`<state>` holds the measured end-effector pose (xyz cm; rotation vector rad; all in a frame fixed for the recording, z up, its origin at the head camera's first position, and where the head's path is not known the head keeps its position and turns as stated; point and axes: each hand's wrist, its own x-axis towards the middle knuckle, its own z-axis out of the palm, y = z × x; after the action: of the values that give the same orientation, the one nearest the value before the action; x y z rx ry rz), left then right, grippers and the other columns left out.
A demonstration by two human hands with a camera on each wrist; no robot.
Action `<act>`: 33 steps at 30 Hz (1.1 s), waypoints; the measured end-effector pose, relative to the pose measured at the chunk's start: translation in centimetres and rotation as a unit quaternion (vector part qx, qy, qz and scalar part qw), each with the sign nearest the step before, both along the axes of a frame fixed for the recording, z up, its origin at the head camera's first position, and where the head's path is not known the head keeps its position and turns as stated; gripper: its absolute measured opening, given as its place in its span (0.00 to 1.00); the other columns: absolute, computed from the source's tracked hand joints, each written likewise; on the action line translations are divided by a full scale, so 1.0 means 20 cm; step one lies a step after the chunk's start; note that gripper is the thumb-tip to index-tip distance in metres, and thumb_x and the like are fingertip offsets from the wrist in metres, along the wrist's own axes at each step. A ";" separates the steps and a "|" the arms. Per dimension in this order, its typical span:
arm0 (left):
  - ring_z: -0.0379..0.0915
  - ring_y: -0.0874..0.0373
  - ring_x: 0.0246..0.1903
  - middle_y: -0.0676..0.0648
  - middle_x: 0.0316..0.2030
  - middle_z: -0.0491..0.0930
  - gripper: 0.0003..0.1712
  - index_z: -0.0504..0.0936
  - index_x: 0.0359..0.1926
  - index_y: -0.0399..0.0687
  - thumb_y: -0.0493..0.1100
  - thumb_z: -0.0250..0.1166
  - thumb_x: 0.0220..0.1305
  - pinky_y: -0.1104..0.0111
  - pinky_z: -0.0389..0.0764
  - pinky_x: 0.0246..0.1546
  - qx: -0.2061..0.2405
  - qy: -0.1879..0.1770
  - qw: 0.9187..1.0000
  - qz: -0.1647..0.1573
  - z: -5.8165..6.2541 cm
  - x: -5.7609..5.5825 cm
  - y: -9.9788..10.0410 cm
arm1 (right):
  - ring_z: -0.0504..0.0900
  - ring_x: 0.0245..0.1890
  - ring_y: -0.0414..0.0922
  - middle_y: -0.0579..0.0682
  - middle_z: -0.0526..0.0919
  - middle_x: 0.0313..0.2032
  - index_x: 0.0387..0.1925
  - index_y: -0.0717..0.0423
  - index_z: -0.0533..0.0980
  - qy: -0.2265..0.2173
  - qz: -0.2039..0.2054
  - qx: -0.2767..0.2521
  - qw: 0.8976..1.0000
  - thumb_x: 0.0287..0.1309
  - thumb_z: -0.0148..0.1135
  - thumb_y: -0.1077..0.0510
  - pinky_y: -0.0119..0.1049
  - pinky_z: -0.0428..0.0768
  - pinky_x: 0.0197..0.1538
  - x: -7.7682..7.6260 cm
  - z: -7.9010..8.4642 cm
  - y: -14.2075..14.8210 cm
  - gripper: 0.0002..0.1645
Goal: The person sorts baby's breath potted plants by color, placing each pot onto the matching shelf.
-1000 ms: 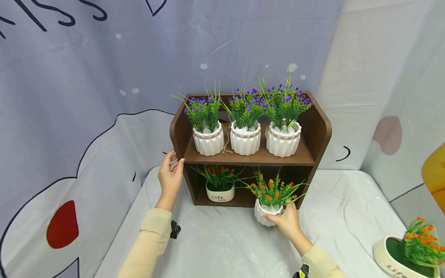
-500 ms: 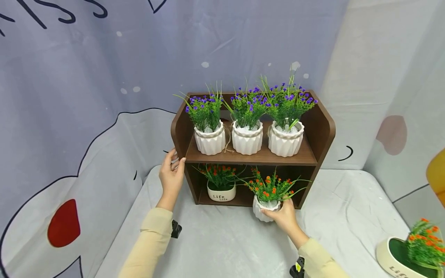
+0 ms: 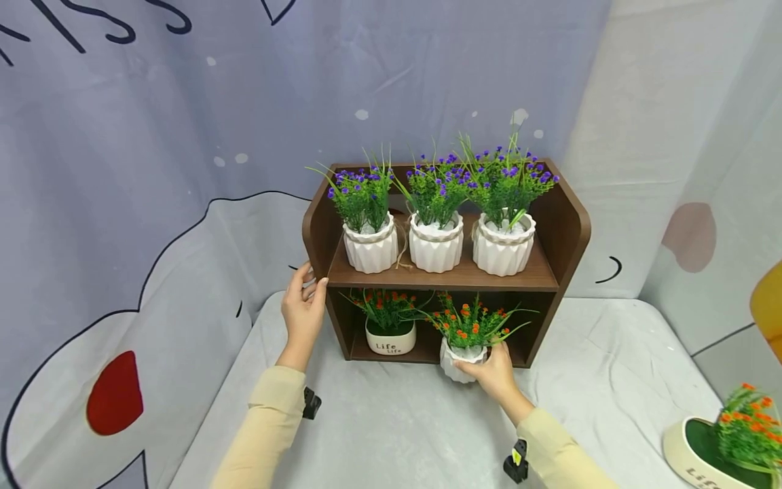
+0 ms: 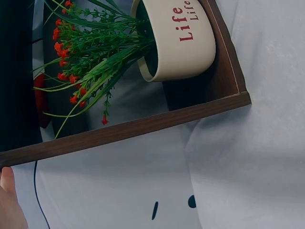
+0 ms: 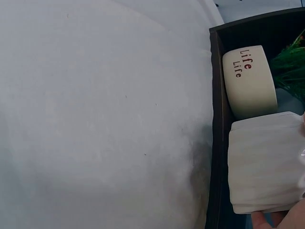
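My right hand [image 3: 496, 372] grips a white fluted flowerpot [image 3: 462, 361] with orange flowers, thumb at the front, fingers round its right side. The pot is at the lower opening of a brown two-tier shelf [image 3: 440, 277]; in the right wrist view the fluted pot [image 5: 267, 164] overlaps the compartment beside a cream pot [image 5: 250, 83]. At the shelf's left side panel, my left hand [image 3: 303, 311] holds the edge, thumb on the front. The cream "Life" pot [image 3: 391, 341] with orange flowers stands inside the lower tier, also seen in the left wrist view as a cream pot [image 4: 178, 40].
On the upper tier stand three white fluted pots [image 3: 436, 246] with purple flowers. Another cream oval pot [image 3: 702, 455] with orange flowers sits at the far right of the white cloth surface [image 3: 397, 435]. A printed curtain [image 3: 244, 102] hangs behind.
My right hand has carried the fluted pot slightly left and back, towards the lower tier. My left hand has stayed at the shelf's side.
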<state>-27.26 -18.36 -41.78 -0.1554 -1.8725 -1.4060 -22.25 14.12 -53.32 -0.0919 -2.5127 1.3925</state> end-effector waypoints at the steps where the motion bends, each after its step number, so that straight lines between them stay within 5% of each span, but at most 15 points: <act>1: 0.81 0.36 0.37 0.30 0.41 0.76 0.22 0.75 0.54 0.31 0.29 0.65 0.58 0.90 0.75 0.33 0.000 -0.001 1.000 0.000 0.00 0.00 0.00 | 0.69 0.55 0.61 0.68 0.71 0.50 0.59 0.69 0.66 0.004 0.001 0.001 1.000 0.32 0.80 0.56 0.54 0.70 0.61 -0.01 0.00 0.00 0.51; 13: 0.80 0.33 0.37 0.27 0.39 0.74 0.21 0.73 0.53 0.24 0.26 0.63 0.58 0.86 0.79 0.35 -0.020 -0.001 1.000 -0.001 0.14 0.12 0.05 | 0.68 0.54 0.60 0.67 0.70 0.50 0.60 0.68 0.65 0.003 0.018 -0.004 1.000 0.33 0.80 0.57 0.54 0.70 0.60 -0.08 0.00 -0.04 0.51; 17: 0.80 0.34 0.37 0.28 0.39 0.75 0.21 0.74 0.53 0.27 0.27 0.64 0.58 0.87 0.78 0.35 -0.009 0.002 1.000 -0.002 0.07 0.05 0.02 | 0.68 0.55 0.60 0.67 0.70 0.51 0.62 0.67 0.64 -0.002 0.029 -0.010 1.000 0.34 0.80 0.57 0.53 0.70 0.61 -0.11 -0.01 -0.06 0.52; 24: 0.80 0.33 0.37 0.27 0.39 0.75 0.21 0.73 0.52 0.25 0.26 0.64 0.57 0.87 0.77 0.35 -0.012 0.001 1.000 -0.001 0.10 0.08 0.05 | 0.68 0.54 0.61 0.68 0.72 0.50 0.60 0.67 0.65 0.010 0.029 -0.005 1.000 0.32 0.80 0.57 0.54 0.70 0.60 -0.14 -0.02 -0.09 0.51; 33: 0.82 0.37 0.37 0.31 0.40 0.76 0.22 0.75 0.54 0.32 0.30 0.65 0.58 0.88 0.77 0.35 -0.014 -0.006 1.000 0.008 -0.01 -0.01 0.00 | 0.68 0.54 0.62 0.68 0.72 0.50 0.59 0.69 0.65 0.016 0.041 0.000 0.999 0.34 0.80 0.57 0.55 0.70 0.60 -0.19 -0.03 -0.10 0.50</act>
<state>-27.36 -18.45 -41.90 -0.1457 -1.9006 -1.3736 -25.97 12.03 -53.84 0.0337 -2.5166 1.4127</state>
